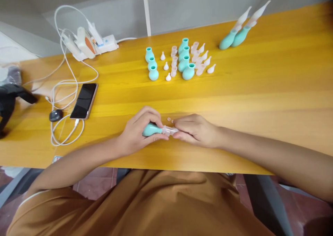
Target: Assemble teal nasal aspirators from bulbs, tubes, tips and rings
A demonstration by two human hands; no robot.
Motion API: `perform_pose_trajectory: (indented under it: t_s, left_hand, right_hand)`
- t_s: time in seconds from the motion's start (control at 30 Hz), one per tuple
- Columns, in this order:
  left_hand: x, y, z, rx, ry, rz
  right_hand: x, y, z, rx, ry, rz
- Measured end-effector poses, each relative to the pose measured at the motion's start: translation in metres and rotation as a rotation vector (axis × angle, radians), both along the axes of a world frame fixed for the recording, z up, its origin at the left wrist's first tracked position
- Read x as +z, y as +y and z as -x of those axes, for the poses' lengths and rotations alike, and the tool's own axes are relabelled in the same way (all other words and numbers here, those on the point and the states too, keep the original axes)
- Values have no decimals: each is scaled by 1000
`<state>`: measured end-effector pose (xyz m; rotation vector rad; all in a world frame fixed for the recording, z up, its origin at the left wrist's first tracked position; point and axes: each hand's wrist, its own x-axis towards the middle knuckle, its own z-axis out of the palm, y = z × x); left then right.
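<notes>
- The left hand has its grip closed round a small teal rubber bulb, fingers curled over the top, thumb beneath; the bulb lies sideways, low over the yellow wooden bench, near its front edge
- The right hand pinches a short clear plastic connector between thumb and fingertips; the connector meets the bulb's neck, between the two hands; whether it is fully seated I cannot tell
- A tiny pale ring lies on the bench just behind the hands
- Farther back, mid-bench, stand loose teal bulbs in two clusters; small white cone tips and spare clear pieces sit between and beside them
- At the far right, two assembled bulbs with long white nozzles lie side by side, touching
- To the left, a black smartphone lies face up, a white cable looped around it; a small black oval object sits just beside it; a white power strip rests at the back edge
</notes>
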<state>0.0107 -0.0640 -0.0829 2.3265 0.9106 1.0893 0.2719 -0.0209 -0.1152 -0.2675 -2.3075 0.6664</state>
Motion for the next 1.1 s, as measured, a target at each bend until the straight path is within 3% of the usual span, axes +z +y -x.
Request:
perform_pose_trajectory:
  t_s: [0.2,0.43,0.53,0.6,0.8,0.93,1.1]
  left_hand:
    - [6,7,2,-34,-12,82]
    - [-3,12,-6,-66,-88,100]
    - [-1,16,-2,-46,-72,91]
    - [6,19,6,-82,-2,81]
    - [19,17,18,-428,381,118]
    - [12,10,12,-480,556,-58]
    - [4,5,6,-438,626,-211]
  right_hand:
    - [-2,-2,3,106,-83,-58]
    - [-2,-4,13,4,-56,68]
    - [-3,-2,10,11,-74,97]
    - [-2,0,6,5,-97,115]
    - [0,7,-4,-24,-154,104]
    - [2,11,-9,25,-153,166]
    - [3,14,-12,107,-136,296]
